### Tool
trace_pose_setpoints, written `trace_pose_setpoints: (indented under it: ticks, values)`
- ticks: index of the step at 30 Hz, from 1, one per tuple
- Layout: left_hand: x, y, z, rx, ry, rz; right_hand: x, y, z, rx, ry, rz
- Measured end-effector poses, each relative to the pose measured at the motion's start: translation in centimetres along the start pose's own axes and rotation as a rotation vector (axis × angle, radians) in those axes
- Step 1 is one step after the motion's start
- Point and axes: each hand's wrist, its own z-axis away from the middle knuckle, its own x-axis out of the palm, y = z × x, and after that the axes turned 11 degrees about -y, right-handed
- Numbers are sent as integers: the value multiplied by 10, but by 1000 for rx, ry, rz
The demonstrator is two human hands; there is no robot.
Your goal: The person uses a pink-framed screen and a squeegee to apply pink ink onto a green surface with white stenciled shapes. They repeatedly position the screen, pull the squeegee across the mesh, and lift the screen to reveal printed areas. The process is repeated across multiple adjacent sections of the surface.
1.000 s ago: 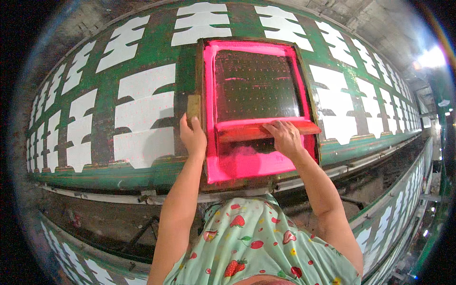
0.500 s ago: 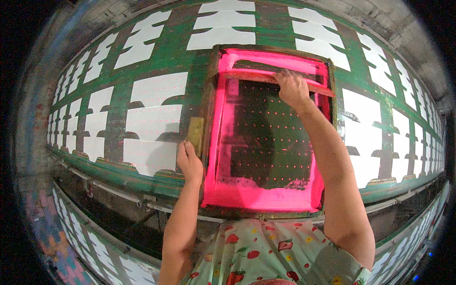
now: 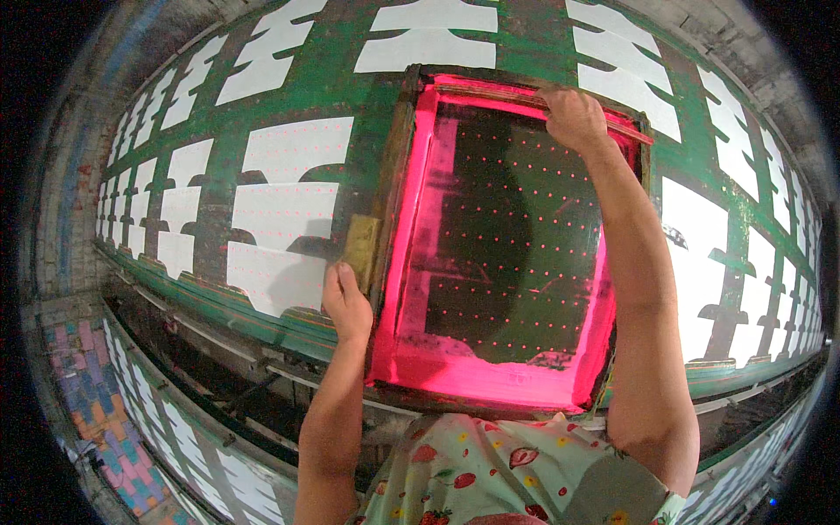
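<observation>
A screen-printing frame (image 3: pixel 376 315) with bright pink ink around a dark, dotted mesh lies on the long green table (image 3: pixel 534 44). My left hand (image 3: pixel 348 297) is closed on a yellowish block (image 3: pixel 362 241) at the frame's left side. At the far edge of the screen, my right hand (image 3: pixel 573 118) grips a red squeegee (image 3: pixel 639 131), partly hidden under the hand. White cut shirt-shaped pieces (image 3: pixel 289 210) lie in rows either side of the frame, those just left printed with small pink dots.
A rail (image 3: pixel 219 346) runs along the table's near edge, beside my body. A second table with white pieces (image 3: pixel 157 420) is at the lower left, near a patch of coloured blocks (image 3: pixel 83 385). A grey rough surface (image 3: pixel 61 245) borders the far left.
My right hand has pushed the squeegee from the lower part of the screen to its far edge, uncovering the dotted mesh. My left hand still holds the block. The view has shifted.
</observation>
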Motion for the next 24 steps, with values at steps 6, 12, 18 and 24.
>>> trace_pose_setpoints:
  ticks: [6,12,18,24]
  values:
    - [1,1,0,10,17,3,-6,-4,13,-33,-50,31]
    - [3,6,-1,59,32,-4,-9,-39,83,-112,-146,56]
    - [3,-1,-2,88,63,-14,-12,-107,198,-137,-213,-57]
    - [2,-4,-11,75,38,-37,-1,-176,313,-101,-238,-92]
